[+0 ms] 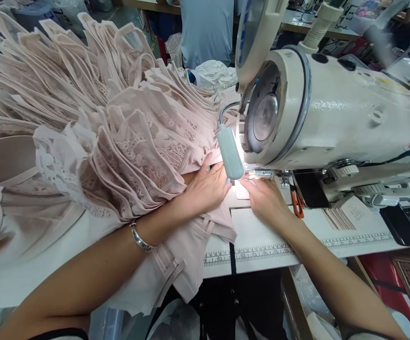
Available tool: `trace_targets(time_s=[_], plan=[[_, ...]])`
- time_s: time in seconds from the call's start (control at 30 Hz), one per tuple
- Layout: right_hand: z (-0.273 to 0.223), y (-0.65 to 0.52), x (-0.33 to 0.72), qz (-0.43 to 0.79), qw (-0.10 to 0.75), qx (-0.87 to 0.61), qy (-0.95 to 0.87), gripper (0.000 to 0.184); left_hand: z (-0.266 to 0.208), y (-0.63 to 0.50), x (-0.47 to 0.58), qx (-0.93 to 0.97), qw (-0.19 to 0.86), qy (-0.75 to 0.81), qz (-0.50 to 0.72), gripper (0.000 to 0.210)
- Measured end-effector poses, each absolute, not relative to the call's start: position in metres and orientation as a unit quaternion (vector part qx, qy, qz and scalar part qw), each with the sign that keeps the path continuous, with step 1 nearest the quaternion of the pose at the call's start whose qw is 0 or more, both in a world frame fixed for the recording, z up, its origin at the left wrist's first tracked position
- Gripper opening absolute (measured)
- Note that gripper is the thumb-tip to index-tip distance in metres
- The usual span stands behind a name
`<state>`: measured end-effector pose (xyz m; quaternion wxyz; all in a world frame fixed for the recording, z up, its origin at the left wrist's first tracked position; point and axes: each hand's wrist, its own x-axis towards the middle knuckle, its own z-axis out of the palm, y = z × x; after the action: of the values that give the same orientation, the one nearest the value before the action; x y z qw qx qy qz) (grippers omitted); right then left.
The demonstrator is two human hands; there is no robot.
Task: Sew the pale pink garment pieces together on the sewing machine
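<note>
A pile of pale pink lace-trimmed bras (148,127) spreads over the left side of the table and up to a sewing machine (332,108). My left hand (207,189) lies palm down on the fabric left of the needle area, its fingers spread. Close to the needle, my right hand (265,198) has bent fingers closed at the fabric's edge. A pale green lamp (230,153) hangs in front of the machine head and hides the needle and part of the fabric between my hands.
Orange-handled snips (296,200) lie right of my right hand, beside a dark phone-like slab (311,188). Farther right are a stack of paper tags (346,213) and a black phone (399,224). A ruler strip (261,252) runs along the front edge. A person in blue (207,33) is beyond the table.
</note>
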<state>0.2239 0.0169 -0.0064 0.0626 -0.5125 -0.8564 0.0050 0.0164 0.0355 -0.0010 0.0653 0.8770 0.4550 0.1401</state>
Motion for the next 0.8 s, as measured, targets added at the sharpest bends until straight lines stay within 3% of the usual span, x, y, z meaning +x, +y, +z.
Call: trace_targets(time_s=[0.8], plan=[[0.006,0.017,0.211,0.011,0.042,-0.540,-0.840,0.040,0.010,0.034,0.016,0.874,0.046,0.466,0.131,0.021]])
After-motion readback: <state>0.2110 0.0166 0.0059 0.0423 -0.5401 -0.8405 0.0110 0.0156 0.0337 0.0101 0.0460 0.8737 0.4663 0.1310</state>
